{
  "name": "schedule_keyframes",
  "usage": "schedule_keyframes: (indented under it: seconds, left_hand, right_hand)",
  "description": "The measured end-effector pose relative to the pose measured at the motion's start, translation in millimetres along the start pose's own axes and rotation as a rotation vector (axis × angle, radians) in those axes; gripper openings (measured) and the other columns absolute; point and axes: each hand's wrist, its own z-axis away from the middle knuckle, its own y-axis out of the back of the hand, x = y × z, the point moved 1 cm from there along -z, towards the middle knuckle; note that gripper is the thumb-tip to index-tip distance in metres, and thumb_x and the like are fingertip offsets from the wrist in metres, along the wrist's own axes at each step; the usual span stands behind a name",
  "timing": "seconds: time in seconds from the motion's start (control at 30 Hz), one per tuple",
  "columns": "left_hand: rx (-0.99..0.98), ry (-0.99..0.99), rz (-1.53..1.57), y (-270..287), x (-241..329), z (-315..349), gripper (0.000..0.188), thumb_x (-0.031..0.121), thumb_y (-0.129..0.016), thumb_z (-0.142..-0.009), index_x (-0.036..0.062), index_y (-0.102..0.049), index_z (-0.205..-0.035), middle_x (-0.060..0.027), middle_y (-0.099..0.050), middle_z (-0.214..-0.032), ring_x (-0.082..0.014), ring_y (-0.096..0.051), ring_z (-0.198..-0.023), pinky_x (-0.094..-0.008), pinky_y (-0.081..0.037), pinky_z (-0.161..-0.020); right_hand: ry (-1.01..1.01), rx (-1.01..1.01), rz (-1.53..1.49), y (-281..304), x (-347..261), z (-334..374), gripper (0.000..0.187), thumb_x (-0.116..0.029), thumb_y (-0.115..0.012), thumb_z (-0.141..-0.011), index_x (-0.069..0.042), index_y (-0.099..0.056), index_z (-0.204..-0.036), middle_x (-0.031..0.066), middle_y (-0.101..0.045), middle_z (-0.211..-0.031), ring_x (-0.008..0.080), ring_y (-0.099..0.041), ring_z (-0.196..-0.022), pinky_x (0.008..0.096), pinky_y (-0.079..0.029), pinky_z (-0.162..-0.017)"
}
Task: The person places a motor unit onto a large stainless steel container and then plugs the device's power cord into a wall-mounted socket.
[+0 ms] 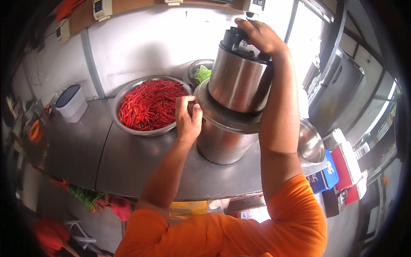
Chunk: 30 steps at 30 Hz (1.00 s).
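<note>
A large stainless-steel cylinder with a black plastic top (239, 77) stands on the wide metal lid (203, 103) of a big steel pot (222, 143). My left hand (188, 120) is closed at the lid's left edge, thumb up and fingers curled at the rim. My right hand (261, 36) grips the black top from above, its fingers partly hidden behind the wrist. The right forearm covers the right side of the pot. Left of the pot sits a broad metal basin (124, 126) heaped with red chillies (150, 105).
A small bowl (192, 68) with something green stands by the wall. A white tub with a blue lid (72, 103) is at the left. A steel bowl (310, 143), a blue box (327, 171) and a red-and-white box (346, 162) lie to the right. The metal table's (137, 162) front edge is near me.
</note>
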Motion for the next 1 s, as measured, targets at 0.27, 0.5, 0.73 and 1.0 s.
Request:
schedule_keyframes:
  seconds: [0.27, 0.5, 0.73, 1.0]
  left_hand:
    - [-0.04, -0.007, 0.019, 1.3, -3.1, -2.2, 0.027, 0.022, -0.054, -0.09, -0.0004, -0.054, -0.105, -0.0159, -0.054, -0.098, -0.0295, -0.053, -0.093, -0.0412, -0.043, -0.086]
    - [-0.039, 0.011, 0.012, 2.6, -2.4, -3.3, 0.025, 0.018, -0.054, -0.089, -0.0008, -0.055, -0.105, -0.0147, -0.057, -0.098, -0.0281, -0.055, -0.093, -0.0397, -0.044, -0.087]
    - [-0.039, 0.006, -0.01, 0.3, 3.1, -4.4, 0.025, 0.015, -0.054, -0.087, 0.0012, -0.059, -0.107, -0.0146, -0.056, -0.1, -0.0292, -0.055, -0.094, -0.0404, -0.044, -0.087]
    - [-0.026, -0.057, -0.008, 2.7, 1.5, -6.6, 0.021, 0.012, -0.056, -0.084, 0.0004, -0.057, -0.102, -0.0167, -0.052, -0.094, -0.0322, -0.053, -0.09, -0.0434, -0.044, -0.082]
  right_hand:
    - [0.087, 0.109, -0.01, -9.2, 8.8, 4.8, 0.064, -0.062, -0.037, -0.097, -0.011, -0.071, -0.116, 0.0206, -0.068, -0.115, 0.0378, -0.062, -0.113, 0.0451, -0.044, -0.1]
    - [0.042, 0.045, -0.017, -2.7, 2.2, 6.5, 0.051, -0.045, -0.041, -0.096, -0.008, -0.066, -0.122, 0.0191, -0.068, -0.113, 0.0314, -0.064, -0.103, 0.0402, -0.047, -0.095]
    - [0.02, 0.018, -0.016, -1.0, 10.8, 6.1, 0.051, -0.041, -0.043, -0.099, -0.008, -0.058, -0.135, 0.0172, -0.066, -0.116, 0.0247, -0.068, -0.092, 0.0357, -0.052, -0.089]
    - [0.026, -0.053, -0.099, 1.2, 6.6, 6.0, 0.052, -0.043, -0.043, -0.098, -0.009, -0.059, -0.135, 0.0163, -0.066, -0.115, 0.0227, -0.065, -0.09, 0.0338, -0.051, -0.086]
